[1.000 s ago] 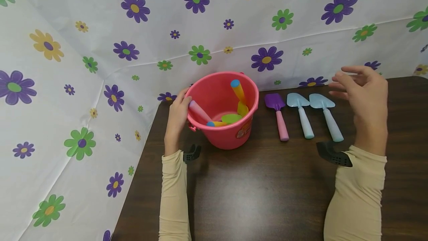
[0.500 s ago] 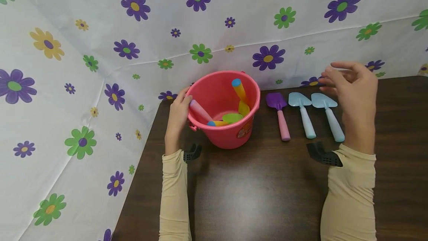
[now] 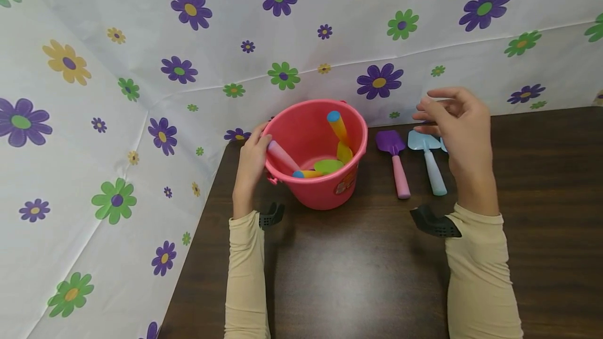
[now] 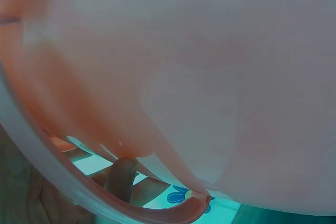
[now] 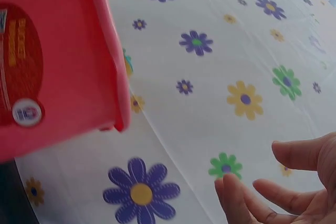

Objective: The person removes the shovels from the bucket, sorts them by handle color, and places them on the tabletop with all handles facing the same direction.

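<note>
My left hand [image 3: 250, 164] grips the left rim of a pink toy bucket [image 3: 317, 195], which leans slightly. In the left wrist view the bucket wall [image 4: 210, 87] fills most of the frame, a fingertip [image 4: 122, 177] showing by the rim. Inside lie a pink-lilac handle [image 3: 283, 156], an upright yellow handle [image 3: 337, 127] with a blue end, another blue-ended handle [image 3: 308, 174] and a green piece [image 3: 328, 166]. My right hand [image 3: 464, 140], fingers loosely bent and holding nothing, hovers by a light blue toy trowel [image 3: 432, 169], covering most of a second one.
Between bucket and trowel, a purple toy shovel [image 3: 399, 171] with a pink handle lies on the dark wooden table [image 3: 353, 266]. A white flowered sheet [image 3: 311, 25] hangs behind and to the left. Each wrist wears a black mount [image 3: 435, 224].
My right hand has moved left from beyond the far light blue trowel and now covers most of it. My left hand and the bucket stay in place.
</note>
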The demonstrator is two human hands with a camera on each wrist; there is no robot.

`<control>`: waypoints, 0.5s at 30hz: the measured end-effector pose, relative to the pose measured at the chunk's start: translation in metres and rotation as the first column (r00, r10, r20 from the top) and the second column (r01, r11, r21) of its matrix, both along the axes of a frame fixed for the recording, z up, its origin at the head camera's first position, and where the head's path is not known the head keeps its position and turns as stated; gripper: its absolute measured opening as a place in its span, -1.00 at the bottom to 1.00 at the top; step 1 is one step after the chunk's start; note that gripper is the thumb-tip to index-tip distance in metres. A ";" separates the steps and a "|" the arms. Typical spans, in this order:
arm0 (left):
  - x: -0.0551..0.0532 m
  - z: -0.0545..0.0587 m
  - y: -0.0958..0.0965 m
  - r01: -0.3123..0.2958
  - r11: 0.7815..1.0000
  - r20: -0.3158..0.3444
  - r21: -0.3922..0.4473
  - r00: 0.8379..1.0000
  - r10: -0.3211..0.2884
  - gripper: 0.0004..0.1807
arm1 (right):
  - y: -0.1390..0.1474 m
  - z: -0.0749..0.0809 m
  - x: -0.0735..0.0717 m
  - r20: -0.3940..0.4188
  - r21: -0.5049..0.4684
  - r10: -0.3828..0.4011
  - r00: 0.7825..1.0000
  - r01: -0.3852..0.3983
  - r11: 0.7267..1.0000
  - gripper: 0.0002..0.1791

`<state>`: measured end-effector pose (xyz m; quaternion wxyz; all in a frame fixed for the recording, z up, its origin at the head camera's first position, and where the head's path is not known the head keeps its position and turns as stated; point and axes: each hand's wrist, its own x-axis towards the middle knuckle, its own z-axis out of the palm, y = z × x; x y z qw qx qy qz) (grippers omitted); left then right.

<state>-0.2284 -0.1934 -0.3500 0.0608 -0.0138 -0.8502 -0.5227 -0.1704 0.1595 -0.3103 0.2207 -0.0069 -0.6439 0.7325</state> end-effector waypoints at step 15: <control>-0.001 0.000 0.000 0.005 1.000 -0.010 -0.003 1.000 -0.005 -0.45 | -0.028 0.003 -0.003 -0.047 -0.064 0.214 0.976 -0.217 0.974 -0.82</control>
